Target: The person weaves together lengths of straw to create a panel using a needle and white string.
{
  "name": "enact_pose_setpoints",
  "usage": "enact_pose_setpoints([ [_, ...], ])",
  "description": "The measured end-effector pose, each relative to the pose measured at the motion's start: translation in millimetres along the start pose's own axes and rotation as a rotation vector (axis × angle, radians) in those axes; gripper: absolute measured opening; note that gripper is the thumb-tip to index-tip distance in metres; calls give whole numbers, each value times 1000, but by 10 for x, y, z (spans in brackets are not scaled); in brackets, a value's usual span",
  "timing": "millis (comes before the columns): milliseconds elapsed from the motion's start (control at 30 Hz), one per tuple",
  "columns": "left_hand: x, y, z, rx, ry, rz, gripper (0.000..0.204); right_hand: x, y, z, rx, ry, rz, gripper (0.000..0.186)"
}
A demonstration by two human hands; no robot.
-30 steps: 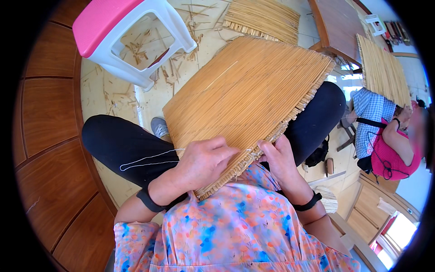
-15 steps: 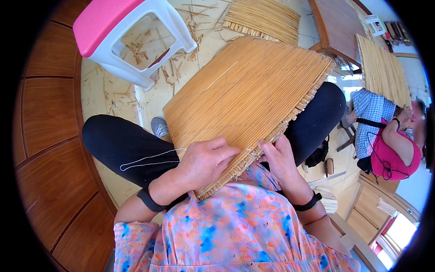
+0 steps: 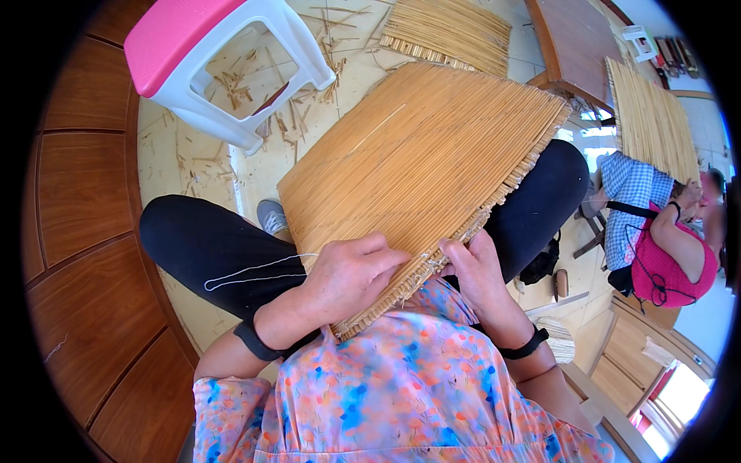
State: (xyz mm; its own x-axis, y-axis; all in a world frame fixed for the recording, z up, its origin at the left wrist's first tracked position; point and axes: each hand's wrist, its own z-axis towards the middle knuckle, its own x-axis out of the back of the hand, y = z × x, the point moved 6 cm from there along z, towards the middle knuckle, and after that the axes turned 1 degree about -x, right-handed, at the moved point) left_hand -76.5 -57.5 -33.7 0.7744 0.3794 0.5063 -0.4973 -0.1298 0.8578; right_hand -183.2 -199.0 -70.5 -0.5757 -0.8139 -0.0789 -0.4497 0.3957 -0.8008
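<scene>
A rectangular mat of tightly packed straw stalks (image 3: pixel 432 147) lies across my lap, over black trousers. My left hand (image 3: pixel 347 278) rests on its near edge, fingers bent and closed; what they hold is hidden. Just to its right, my right hand (image 3: pixel 473 270) grips the ragged, stitched edge, thumb on top and the other fingers partly hidden beneath. A white thread (image 3: pixel 231 282) trails in a long loop over my left thigh, toward the mat by my left hand.
Pink-and-white stool (image 3: pixel 166 42) at upper left, straw scraps (image 3: pixel 239 85) on the tiles, another mat (image 3: pixel 451 31) behind, wooden table (image 3: pixel 563 54) at upper right. A co-worker (image 3: pixel 664 255) at right holds a mat (image 3: pixel 648 116). Wooden panelling (image 3: pixel 85 193) lines the left.
The co-worker at the right has shifted their head and upper body slightly since a second ago. My hands, the mat and the thread look the same.
</scene>
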Motion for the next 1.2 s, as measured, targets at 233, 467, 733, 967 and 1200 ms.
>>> enact_pose_setpoints([
  [233,2,0,-20,-7,-32,18,27,16,15,0,-46,-6,-9,25],
  [467,33,189,15,-205,-38,379,10,31,18,8,-27,-3,-50,21],
  [733,-57,453,0,-305,-210,540,24,-8,0,-6,-12,-20,36,21],
  [967,63,387,23,-275,-252,462,24,41,5,-2,-45,-21,-63,22],
  [1200,82,205,70,-106,-27,284,28,10,1,10,16,-11,-34,22],
])
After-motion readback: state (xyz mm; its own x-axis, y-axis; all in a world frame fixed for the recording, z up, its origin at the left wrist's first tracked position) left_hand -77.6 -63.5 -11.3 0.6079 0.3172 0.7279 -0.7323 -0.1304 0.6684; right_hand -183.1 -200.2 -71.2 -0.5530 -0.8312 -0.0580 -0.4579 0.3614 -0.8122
